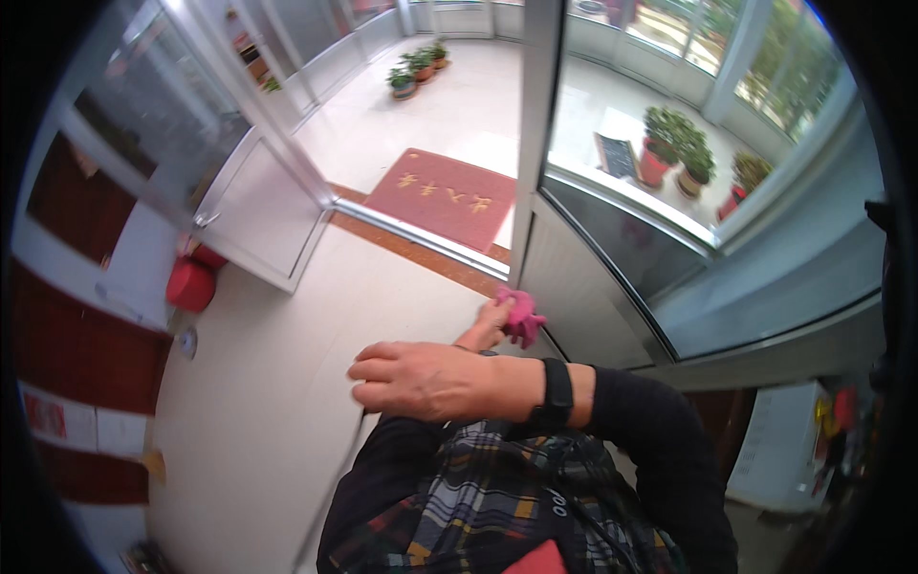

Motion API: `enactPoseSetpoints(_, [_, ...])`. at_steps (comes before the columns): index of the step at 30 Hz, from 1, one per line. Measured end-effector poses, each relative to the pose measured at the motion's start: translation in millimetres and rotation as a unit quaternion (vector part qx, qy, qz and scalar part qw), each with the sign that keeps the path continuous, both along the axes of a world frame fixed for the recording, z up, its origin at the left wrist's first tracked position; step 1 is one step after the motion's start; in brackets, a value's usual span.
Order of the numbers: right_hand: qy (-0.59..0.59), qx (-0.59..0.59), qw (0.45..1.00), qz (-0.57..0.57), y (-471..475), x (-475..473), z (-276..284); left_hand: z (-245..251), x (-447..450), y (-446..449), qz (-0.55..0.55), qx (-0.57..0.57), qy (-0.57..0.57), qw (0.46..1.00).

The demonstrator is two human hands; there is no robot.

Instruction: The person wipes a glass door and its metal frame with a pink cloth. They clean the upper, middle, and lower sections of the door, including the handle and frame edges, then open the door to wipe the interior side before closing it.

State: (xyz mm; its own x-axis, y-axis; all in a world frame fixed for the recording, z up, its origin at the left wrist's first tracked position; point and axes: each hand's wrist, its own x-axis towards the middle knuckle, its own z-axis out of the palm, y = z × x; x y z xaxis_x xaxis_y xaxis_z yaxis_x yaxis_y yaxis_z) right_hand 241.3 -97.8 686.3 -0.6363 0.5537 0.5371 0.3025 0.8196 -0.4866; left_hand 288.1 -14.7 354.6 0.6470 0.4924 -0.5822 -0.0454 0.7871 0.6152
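My left hand (495, 319) reaches forward beneath my right forearm and grips a crumpled pink cloth (523, 317). The cloth is close to the lower frame of the glazed metal door (595, 287); whether they touch cannot be told. My right hand (412, 379) crosses over the left arm, back upward, its fingers curled and their undersides hidden. A thin dark line, perhaps a rod or cord (330, 495), runs from below these fingers down across the pale floor; whether the hand holds it is unclear. A black band is on the right wrist.
A metal threshold (423, 238) and a red doormat (445, 195) bearing writing lie ahead. Another door leaf (262, 208) stands at the left, near a red stool (191, 285). Potted plants (423, 72) are beyond the doorway. A white box-like object (774, 445) is at the right.
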Motion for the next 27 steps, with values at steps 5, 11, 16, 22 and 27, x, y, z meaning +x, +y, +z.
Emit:
enactPoseSetpoints(5, [0.194,-0.079,0.975,0.072,-8,-47,32,1,-23,42,0.065,0.014,0.058,0.996])
enactPoseSetpoints(11, [0.271,0.14,0.919,0.25,-47,-116,87,37,-21,65,0.008,0.045,0.01,0.999])
enactPoseSetpoints(16, [0.231,0.197,0.932,0.197,-47,-82,83,40,-19,85,-0.058,0.075,-0.007,0.995])
enactPoseSetpoints(22, [0.125,0.311,0.941,-0.039,-59,-17,73,19,-27,104,-0.073,0.07,0.016,0.995])
enactPoseSetpoints(27, [0.185,0.155,0.971,0.006,-57,-12,63,15,-23,105,-0.087,0.111,0.073,0.987])
